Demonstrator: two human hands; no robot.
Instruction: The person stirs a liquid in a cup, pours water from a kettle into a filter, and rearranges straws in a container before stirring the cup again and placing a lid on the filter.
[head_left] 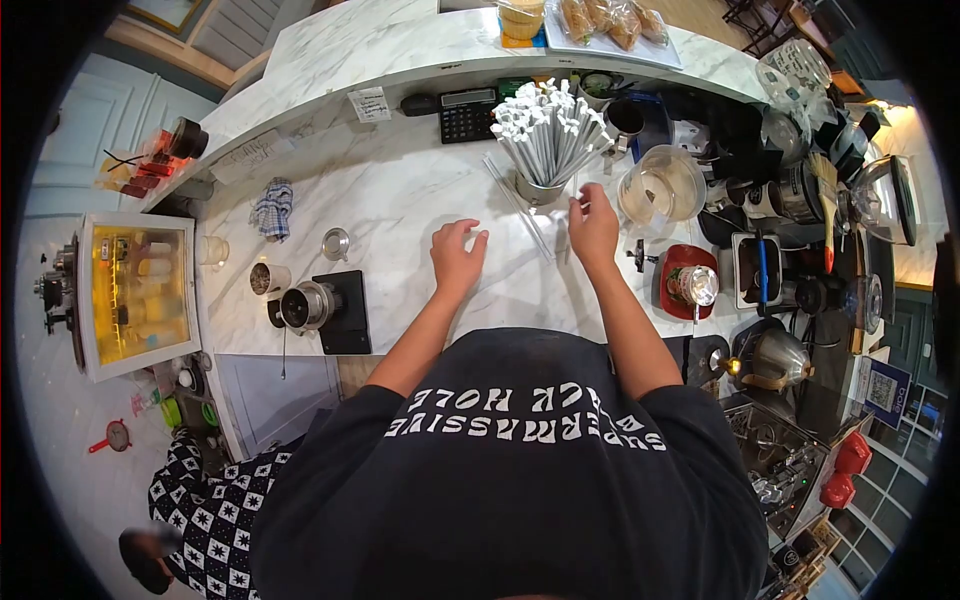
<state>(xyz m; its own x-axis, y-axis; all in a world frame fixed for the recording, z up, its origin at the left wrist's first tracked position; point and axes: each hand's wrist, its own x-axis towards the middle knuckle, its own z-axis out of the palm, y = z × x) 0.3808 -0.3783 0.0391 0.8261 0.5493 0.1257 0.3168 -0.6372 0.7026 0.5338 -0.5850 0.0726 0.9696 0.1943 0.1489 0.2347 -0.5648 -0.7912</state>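
Just behind my hands, a metal cup (540, 190) stands on the counter, packed with wrapped straws (550, 130) in white paper. My left hand (458, 257) hovers over the marble, fingers bent and thumb apart, holding nothing. Between it and the cup lie a few loose clear straws (518, 208), apart from the hand. To the right of the cup, close to its side, is my right hand (594, 228). Its fingers are curled toward the thumb; whatever may be between them is too small to make out.
A clear plastic tub (662, 185) sits right of my right hand, near a red tray (688, 283). On the left are a black scale (346, 312), a metal pitcher (307, 305) and a checked cloth (272, 208). A calculator (468, 116) lies behind. Another person (210, 510) is at lower left.
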